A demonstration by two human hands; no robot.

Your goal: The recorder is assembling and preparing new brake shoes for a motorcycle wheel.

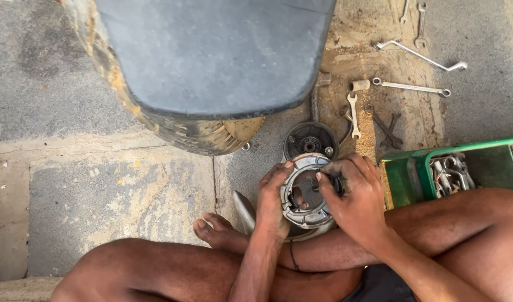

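My left hand (274,197) grips the left rim of a round metal brake shoe assembly (304,190), which I hold above my crossed legs. My right hand (354,193) clasps its right side, thumb pressed into the centre. Both hands are smeared with grease. Just beyond the assembly, a dark round hub plate (310,140) lies on the ground. A metal pipe end (244,210) shows under my left wrist.
A big black seat or panel (212,53) and a muddy tyre (200,134) fill the top. Several spanners (413,86) lie on the sandy ground at top right. A green toolbox (402,179) with tools stands at right. Concrete floor spreads left.
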